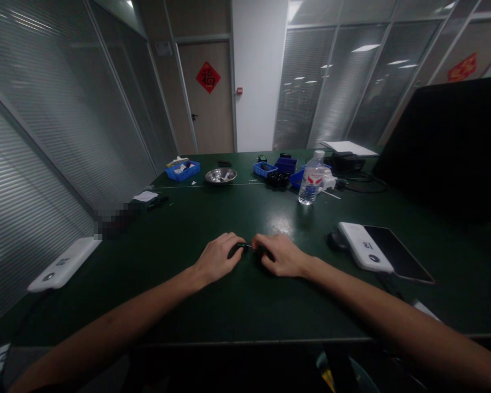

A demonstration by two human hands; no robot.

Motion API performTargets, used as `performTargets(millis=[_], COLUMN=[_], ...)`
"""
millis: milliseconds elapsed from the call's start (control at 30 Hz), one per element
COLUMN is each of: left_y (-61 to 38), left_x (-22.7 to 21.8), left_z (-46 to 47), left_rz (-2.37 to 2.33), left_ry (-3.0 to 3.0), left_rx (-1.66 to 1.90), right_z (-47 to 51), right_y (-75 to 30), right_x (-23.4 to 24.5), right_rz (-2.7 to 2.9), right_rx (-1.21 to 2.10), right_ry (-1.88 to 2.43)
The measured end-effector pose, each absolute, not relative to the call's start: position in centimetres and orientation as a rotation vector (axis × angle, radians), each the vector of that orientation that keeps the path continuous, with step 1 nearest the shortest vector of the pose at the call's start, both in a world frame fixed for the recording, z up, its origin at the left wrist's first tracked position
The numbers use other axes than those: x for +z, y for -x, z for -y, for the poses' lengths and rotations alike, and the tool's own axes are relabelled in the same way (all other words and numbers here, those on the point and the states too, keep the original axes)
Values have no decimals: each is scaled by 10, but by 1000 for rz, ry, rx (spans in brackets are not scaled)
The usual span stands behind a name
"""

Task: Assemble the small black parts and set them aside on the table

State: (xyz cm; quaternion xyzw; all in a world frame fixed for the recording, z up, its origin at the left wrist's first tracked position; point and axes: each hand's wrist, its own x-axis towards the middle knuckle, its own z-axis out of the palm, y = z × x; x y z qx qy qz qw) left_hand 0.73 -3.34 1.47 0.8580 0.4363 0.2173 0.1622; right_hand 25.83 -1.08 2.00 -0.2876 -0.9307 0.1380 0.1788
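Note:
Both hands meet over the middle of the green table, their fingertips a short gap apart. My left hand (217, 257) is closed around a small black part (241, 246), which shows between thumb and fingers. Facing it, my right hand (284, 255) is closed on a dark tool (265, 252), mostly hidden by the fingers. A thin, light metal shaft (249, 245) bridges the gap between the hands and touches or nearly touches the black part. Too little shows to tell the exact kind of either thing.
A water bottle (310, 180) stands upright beyond my right hand. Further back are a metal bowl (221, 182), blue trays (183, 172) and black parts (278, 179). White power banks (366, 248) lie left and right, the right one beside a phone-like slab (399, 254). A black monitor (450, 147) rises at right.

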Motion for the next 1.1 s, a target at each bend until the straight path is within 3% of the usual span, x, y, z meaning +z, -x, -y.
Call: performTargets(millis=[1100], left_y=[-5], left_x=[15], left_z=[29], left_rz=[-1068], left_ry=[-2319], left_rx=[690], right_z=[14], right_y=[-258], right_x=[19], right_rz=[2618], right_rx=[369], right_ry=[749])
